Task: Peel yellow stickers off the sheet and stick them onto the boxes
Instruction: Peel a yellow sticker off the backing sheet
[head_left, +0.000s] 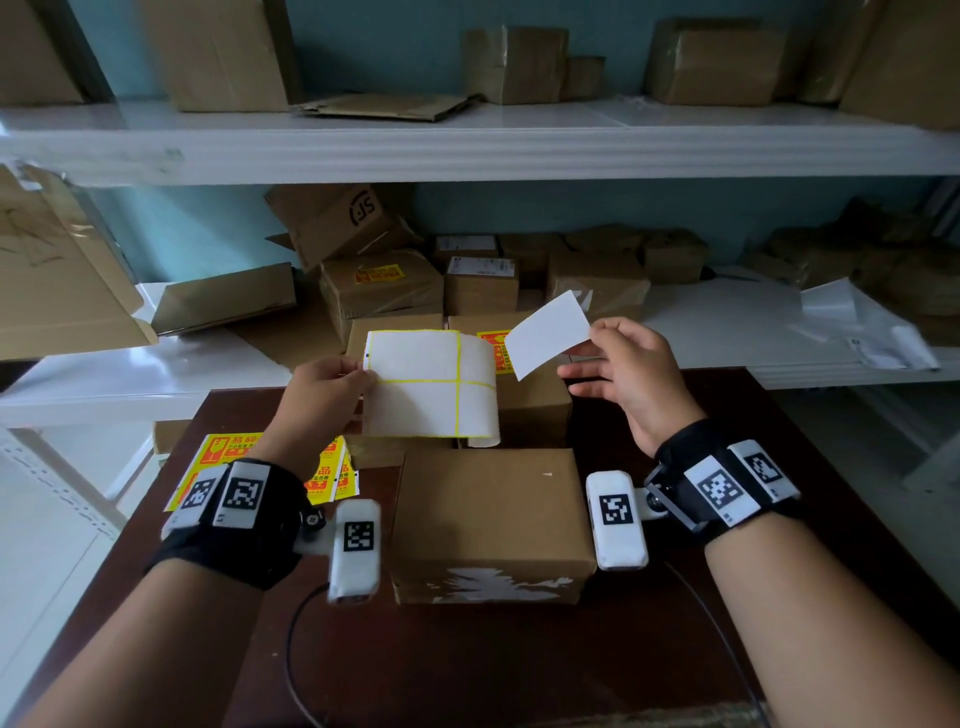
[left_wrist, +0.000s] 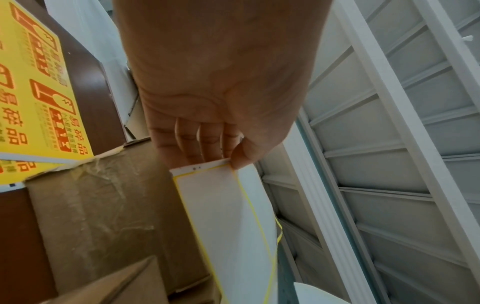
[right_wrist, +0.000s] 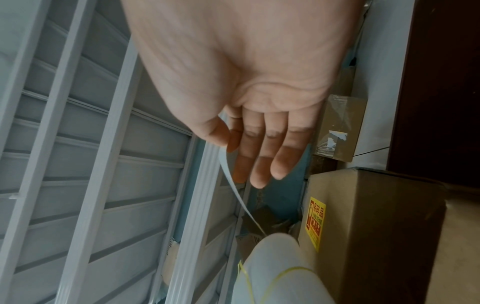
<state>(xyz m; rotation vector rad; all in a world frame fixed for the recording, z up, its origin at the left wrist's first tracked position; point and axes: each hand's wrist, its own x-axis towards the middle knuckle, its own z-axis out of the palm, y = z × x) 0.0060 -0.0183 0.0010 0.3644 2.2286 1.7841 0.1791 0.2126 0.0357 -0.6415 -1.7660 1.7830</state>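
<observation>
My left hand (head_left: 363, 375) (left_wrist: 228, 159) pinches the left edge of a white backing sheet (head_left: 426, 387) (left_wrist: 228, 216) marked with thin yellow outlines, held upright above the boxes. My right hand (head_left: 589, 339) (right_wrist: 228, 143) pinches a peeled sticker (head_left: 548, 332) between thumb and forefinger, its white back toward me; the wrist view shows the sticker (right_wrist: 235, 186) edge-on. The other fingers are straight. A plain brown box (head_left: 488, 514) sits on the dark table below my hands. Behind it stands another box (head_left: 535, 402) (right_wrist: 376, 226) bearing a yellow fragile sticker (head_left: 492, 353) (right_wrist: 315, 222).
Yellow sticker sheets (head_left: 218, 457) (left_wrist: 39, 92) lie on the table's left side. White shelves (head_left: 467, 145) behind hold several cardboard boxes, one with a yellow label (head_left: 380, 274). A cable (head_left: 291, 639) runs across the near table.
</observation>
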